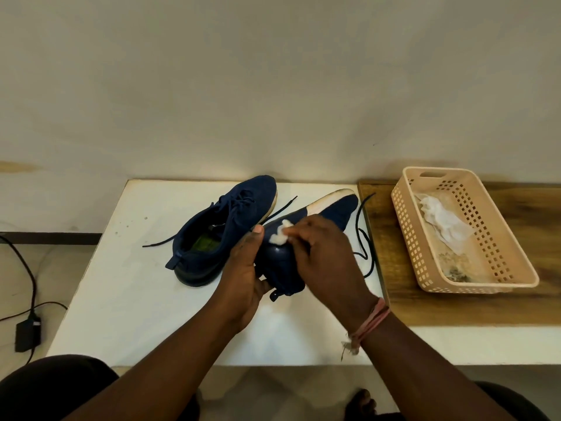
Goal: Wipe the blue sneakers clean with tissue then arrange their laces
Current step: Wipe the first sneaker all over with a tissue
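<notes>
One blue sneaker (221,229) stands upright on the white table (127,268), its black laces spread to both sides. The second blue sneaker (334,211) is tipped on its side, white sole edge facing up. My left hand (246,275) grips it at the heel, thumb on the sole side. My right hand (321,256) pinches a small wad of white tissue (280,235) and holds it against the dark heel area of that sneaker. Its loose black lace (362,238) trails over the table's right edge.
A beige perforated plastic basket (516,259) sits on the wooden surface (440,302) to the right, holding used crumpled tissues (443,223). A wall runs close behind the table. On the floor at left lie a black power adapter (27,332) and its cable.
</notes>
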